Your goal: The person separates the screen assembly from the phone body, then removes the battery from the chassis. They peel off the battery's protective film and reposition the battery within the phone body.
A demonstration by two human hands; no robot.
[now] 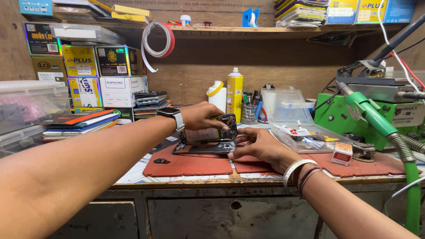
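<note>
Centrally, surface (186, 178): wooden, carrying red mats (190, 163). Green station (354, 117), right. Stacked boxes (104, 77), left. Clear tray (301, 132) just beside right hand. Yellow can (234, 93) at rear. Left hand (201, 117), watch on wrist, grasps opened phone (212, 132) tilted up over its back shell (208, 148) on mat. Right hand (259, 146) pinches shell's right edge. Small screw part (161, 161) lies apart, left.

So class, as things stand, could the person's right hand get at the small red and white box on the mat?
Probably yes. The right hand rests by the opened phone, and the bare red mat lies between it and the small box.
</note>
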